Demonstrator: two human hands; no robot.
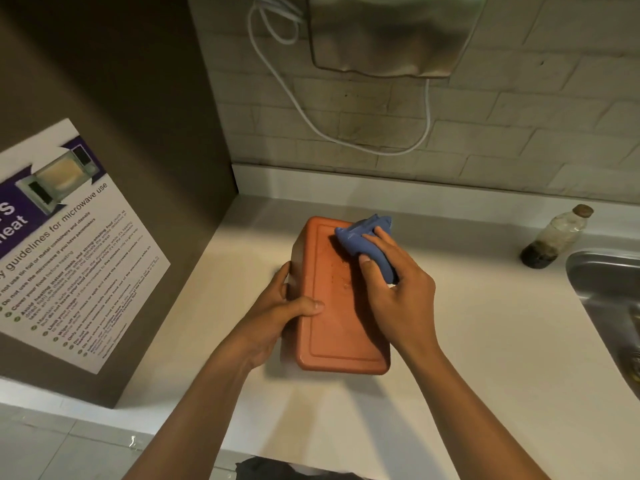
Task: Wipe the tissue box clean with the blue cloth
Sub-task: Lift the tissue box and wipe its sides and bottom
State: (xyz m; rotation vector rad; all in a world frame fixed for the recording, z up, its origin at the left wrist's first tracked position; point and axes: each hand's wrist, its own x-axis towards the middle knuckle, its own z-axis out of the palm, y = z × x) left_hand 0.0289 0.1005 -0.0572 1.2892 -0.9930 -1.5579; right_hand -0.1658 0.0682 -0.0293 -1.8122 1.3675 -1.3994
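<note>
An orange-brown tissue box (337, 327) lies on the white counter (485, 341), its flat face turned up with small wet specks near the middle. My left hand (277, 317) grips its left side, thumb on the top face. My right hand (394, 289) holds the bunched blue cloth (363, 244) and presses it on the far right part of the top face.
A brown cabinet wall with a microwave-use poster (69, 244) stands close on the left. A small bottle with dark liquid (554, 237) sits at the right, beside a steel sink (609, 292). A metal dispenser (391, 32) and white cable (346, 133) hang on the tiled wall.
</note>
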